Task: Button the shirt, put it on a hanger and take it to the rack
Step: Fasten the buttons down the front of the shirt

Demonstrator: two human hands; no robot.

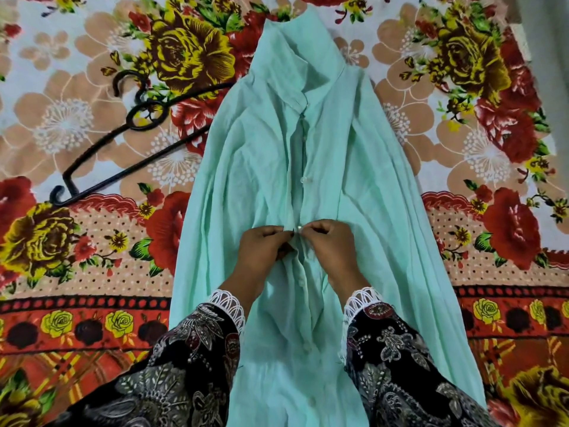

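Observation:
A long mint-green shirt lies flat on the bed, collar at the far end and hem toward me. Small white buttons run down its middle placket. My left hand pinches the left edge of the placket. My right hand pinches the right edge, with a small button showing between my fingertips. Both hands meet at the middle of the shirt. A black hanger lies to the left, its right end hidden under the shirt.
The floral bedsheet in red, yellow and beige covers the whole surface under the shirt. My dark patterned sleeves with white lace cuffs reach in from the bottom of the view.

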